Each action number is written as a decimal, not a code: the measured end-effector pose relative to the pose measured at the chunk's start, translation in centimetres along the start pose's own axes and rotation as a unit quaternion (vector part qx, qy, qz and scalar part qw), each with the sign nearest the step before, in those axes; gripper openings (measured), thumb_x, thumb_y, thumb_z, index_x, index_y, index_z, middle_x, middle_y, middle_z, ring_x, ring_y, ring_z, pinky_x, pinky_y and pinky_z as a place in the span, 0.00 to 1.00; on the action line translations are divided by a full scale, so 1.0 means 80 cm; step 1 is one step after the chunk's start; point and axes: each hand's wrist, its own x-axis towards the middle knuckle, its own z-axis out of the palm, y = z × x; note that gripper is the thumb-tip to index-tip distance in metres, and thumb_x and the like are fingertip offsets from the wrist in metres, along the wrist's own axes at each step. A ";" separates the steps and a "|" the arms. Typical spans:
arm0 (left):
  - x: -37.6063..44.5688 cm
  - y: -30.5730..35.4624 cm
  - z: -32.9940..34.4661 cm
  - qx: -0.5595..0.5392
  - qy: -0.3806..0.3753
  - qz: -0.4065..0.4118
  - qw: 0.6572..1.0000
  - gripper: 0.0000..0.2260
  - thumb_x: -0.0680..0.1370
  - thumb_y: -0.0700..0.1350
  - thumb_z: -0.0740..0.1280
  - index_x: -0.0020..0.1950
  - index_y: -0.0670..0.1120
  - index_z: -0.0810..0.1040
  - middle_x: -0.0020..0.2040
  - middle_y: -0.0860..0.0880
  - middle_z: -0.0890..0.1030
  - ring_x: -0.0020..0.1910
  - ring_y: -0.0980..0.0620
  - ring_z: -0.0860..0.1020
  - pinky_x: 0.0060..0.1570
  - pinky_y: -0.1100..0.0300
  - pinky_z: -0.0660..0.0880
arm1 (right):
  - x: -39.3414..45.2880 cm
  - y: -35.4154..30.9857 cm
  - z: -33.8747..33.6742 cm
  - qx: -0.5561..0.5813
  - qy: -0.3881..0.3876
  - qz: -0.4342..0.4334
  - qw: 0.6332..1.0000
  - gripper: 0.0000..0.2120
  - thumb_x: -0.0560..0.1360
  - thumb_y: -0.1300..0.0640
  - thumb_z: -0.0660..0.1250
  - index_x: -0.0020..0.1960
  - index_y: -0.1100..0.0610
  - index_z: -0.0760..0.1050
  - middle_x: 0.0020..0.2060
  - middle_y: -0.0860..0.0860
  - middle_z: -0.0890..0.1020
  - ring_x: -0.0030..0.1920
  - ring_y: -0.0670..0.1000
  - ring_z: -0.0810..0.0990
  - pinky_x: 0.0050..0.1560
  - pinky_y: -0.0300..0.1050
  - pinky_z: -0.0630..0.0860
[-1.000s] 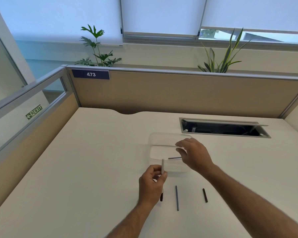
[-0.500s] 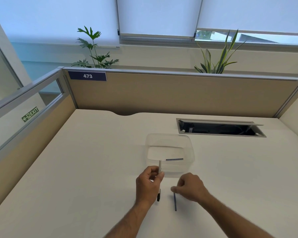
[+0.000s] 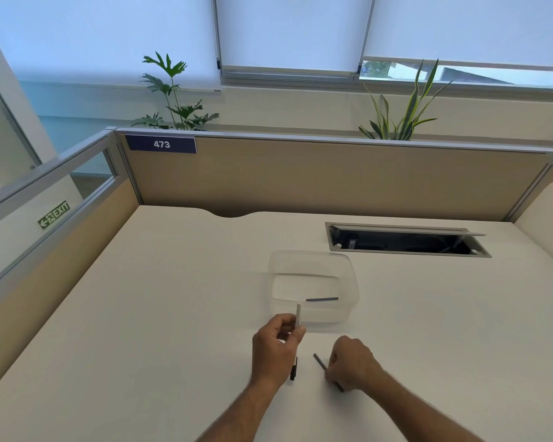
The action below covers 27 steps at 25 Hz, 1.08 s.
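A clear plastic container (image 3: 351, 282) sits on the white desk (image 3: 173, 298), with one dark pen (image 3: 321, 299) lying inside it. My left hand (image 3: 275, 349) grips a white pen with a black tip (image 3: 299, 319) upright, just in front of the container. To the right, my right hand (image 3: 351, 362) is curled over a dark grey pen (image 3: 320, 361) on the desk and pinches it; the pen points up-left and its far end pokes out under the hand.
An open cable hatch (image 3: 406, 242) is cut into the desk at the back right. Beige partition panels (image 3: 316, 177) close off the back and left side. Two plants (image 3: 173, 94) stand behind the partition.
My right hand left a dark pen in the container, pulled back toward me and took hold of another dark pen on the desk. My left hand keeps its pen almost still.
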 end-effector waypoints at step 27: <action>-0.011 0.010 0.007 0.164 -0.035 0.194 0.967 0.09 0.75 0.44 0.72 0.56 0.49 0.83 0.46 0.52 0.86 0.44 0.52 0.80 0.43 0.52 0.80 | -0.041 0.001 -0.048 0.692 0.189 -0.194 0.669 0.07 0.75 0.69 0.69 0.51 0.60 0.78 0.41 0.61 0.85 0.44 0.60 0.86 0.45 0.46 0.84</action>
